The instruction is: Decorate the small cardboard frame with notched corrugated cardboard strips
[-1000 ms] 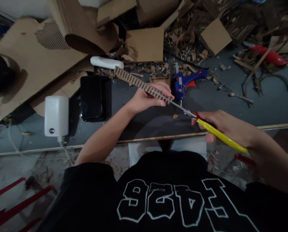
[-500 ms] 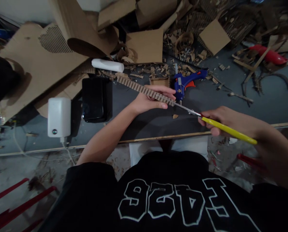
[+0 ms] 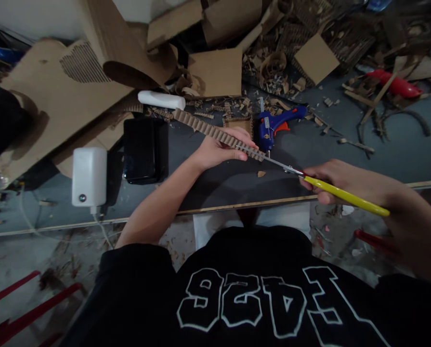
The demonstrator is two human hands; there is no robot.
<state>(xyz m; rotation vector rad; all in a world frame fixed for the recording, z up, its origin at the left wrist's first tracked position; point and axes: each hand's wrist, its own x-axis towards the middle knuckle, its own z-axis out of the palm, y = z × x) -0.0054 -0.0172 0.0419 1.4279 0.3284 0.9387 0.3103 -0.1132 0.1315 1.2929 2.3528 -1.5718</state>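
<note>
My left hand (image 3: 220, 148) grips a long corrugated cardboard strip (image 3: 203, 128) that slants up to the left over the grey table (image 3: 381, 154). My right hand (image 3: 340, 182) holds yellow-handled scissors (image 3: 331, 189); their metal blades reach left and meet the strip's right end beside my left fingers. A small cardboard offcut (image 3: 261, 174) lies on the table just below the blades.
A blue hot glue gun (image 3: 275, 126) lies right behind the strip. A black box (image 3: 143, 149), a white power adapter (image 3: 88, 177) and a white tube (image 3: 161, 100) sit to the left. Cardboard sheets (image 3: 56, 96) and scraps crowd the back. A red tool (image 3: 394, 83) lies far right.
My right hand has drawn slightly right with the scissors, and the blades now sit at the strip's end. The left hand holds the strip almost where it was.
</note>
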